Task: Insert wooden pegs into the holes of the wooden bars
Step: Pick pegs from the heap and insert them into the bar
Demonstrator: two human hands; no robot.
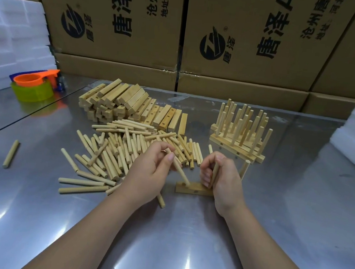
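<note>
Steel table; left hand pinches tilted peg, right hand grips upright peg; cartons behind.

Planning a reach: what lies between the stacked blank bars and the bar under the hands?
Head view: the heap of loose pegs lies between the stacked bars and the worked bar.

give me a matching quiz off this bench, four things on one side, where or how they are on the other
Things: 1 lone peg; 2 orange cup; 3 finished bars; 4 left hand
States: a pinches a slanted peg; b pegs standing upright, right rear; c lying flat alone, left side; d back left, mouth up
Pairs: 1-c, 2-d, 3-b, 4-a
</note>
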